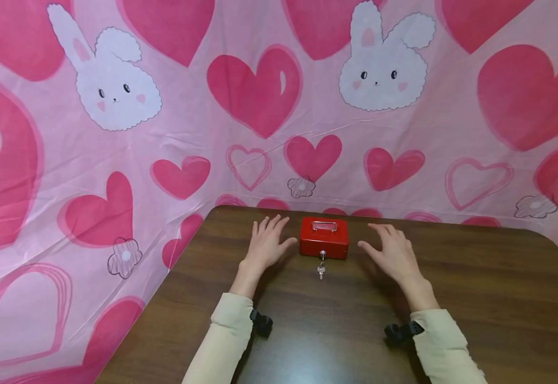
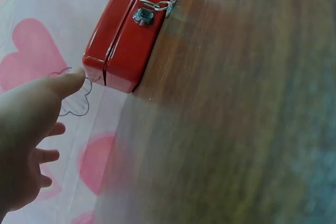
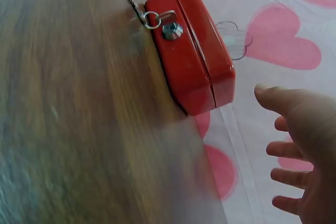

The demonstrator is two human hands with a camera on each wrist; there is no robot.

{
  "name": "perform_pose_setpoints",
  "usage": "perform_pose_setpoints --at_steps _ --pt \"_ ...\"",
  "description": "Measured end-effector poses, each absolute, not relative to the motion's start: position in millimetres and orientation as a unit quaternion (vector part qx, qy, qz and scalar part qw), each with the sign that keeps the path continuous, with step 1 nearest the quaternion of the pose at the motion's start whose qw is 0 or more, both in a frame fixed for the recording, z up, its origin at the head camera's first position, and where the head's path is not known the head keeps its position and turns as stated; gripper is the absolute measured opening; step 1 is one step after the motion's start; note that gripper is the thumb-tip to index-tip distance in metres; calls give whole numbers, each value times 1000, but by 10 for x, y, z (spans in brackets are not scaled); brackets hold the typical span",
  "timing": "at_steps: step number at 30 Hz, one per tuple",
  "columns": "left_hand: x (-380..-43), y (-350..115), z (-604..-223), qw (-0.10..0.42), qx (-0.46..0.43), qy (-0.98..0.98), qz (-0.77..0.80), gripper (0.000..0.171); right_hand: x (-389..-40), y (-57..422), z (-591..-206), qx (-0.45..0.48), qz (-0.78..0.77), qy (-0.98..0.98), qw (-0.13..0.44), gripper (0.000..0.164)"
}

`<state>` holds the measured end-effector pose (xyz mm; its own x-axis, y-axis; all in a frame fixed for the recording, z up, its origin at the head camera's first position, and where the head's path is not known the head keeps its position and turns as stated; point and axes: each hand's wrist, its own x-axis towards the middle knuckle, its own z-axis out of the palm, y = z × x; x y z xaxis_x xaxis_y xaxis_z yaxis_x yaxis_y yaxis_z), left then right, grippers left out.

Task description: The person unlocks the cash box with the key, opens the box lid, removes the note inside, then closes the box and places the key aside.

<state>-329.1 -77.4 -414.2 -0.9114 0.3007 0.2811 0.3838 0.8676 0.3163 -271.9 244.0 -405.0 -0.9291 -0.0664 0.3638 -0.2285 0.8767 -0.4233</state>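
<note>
A red metal cash box (image 1: 324,238) stands on the table with its lid down and a silver handle (image 1: 324,226) lying on top. At the front is a round lock (image 2: 143,17), from which a key ring (image 3: 152,20) and keys (image 1: 321,271) hang. My left hand (image 1: 266,246) is to the left of the box, fingers spread and thumb towards its side. On the opposite side, my right hand (image 1: 395,255) is held with fingers extended, its thumb tip a short gap from the box. Neither hand holds anything.
The brown wooden table (image 1: 317,330) runs back to a pink cloth (image 1: 317,117) printed with hearts and rabbits. A black wrist camera (image 1: 262,323) is strapped at the left sleeve, another black wrist camera (image 1: 398,333) at the right.
</note>
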Motion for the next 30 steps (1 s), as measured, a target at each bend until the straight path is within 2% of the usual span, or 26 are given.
perform_pose_setpoints --at_steps 11,21,30 --pt "-3260 -706 -4128 81 -211 -956 -189 65 -2724 2236 -4059 107 270 -933 211 40" --pt "-3234 -654 -4100 74 -217 -954 -196 64 -2721 2097 -4066 116 278 -927 222 32" --pt "-3213 -636 -4087 71 -219 -954 -192 61 -2700 2034 -4041 123 294 -927 197 31"
